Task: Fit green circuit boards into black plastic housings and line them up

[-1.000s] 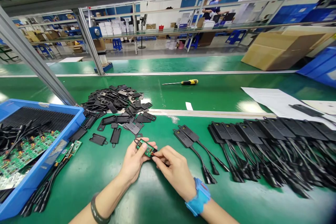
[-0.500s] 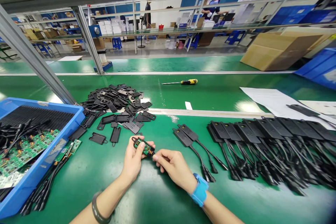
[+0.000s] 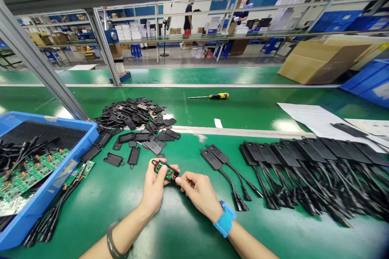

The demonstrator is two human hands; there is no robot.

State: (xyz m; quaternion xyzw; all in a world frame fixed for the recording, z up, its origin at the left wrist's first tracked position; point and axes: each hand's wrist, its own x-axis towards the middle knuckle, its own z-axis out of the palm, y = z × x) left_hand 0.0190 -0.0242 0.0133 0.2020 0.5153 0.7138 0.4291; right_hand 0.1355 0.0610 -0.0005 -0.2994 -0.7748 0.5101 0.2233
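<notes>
My left hand point(image 3: 155, 186) is closed around a black plastic case half point(image 3: 174, 166), its thumb pressing on the green circuit board point(image 3: 165, 171) that lies in it. The board carries a small two-digit display and coloured wires at its right end. At that end, the fingers of my right hand point(image 3: 199, 192) pinch the board's cable, most of which they hide. Just beyond my hands lie loose black case parts point(image 3: 133, 156) and a larger heap of them point(image 3: 127, 115). Two closed black units with cables point(image 3: 212, 158) rest to the right.
On the left stands a blue bin point(image 3: 65, 174) of boards and cables, with more cabled boards point(image 3: 75, 178) beside it. A row of cabled units point(image 3: 288, 156) fills the right. Farther back are a screwdriver point(image 3: 217, 96), paper sheets point(image 3: 304, 117) and a cardboard box point(image 3: 322, 60).
My right hand has shifted slightly left and up, staying at the cable end of the board. My left hand keeps its hold. In the background a person has moved to the right.
</notes>
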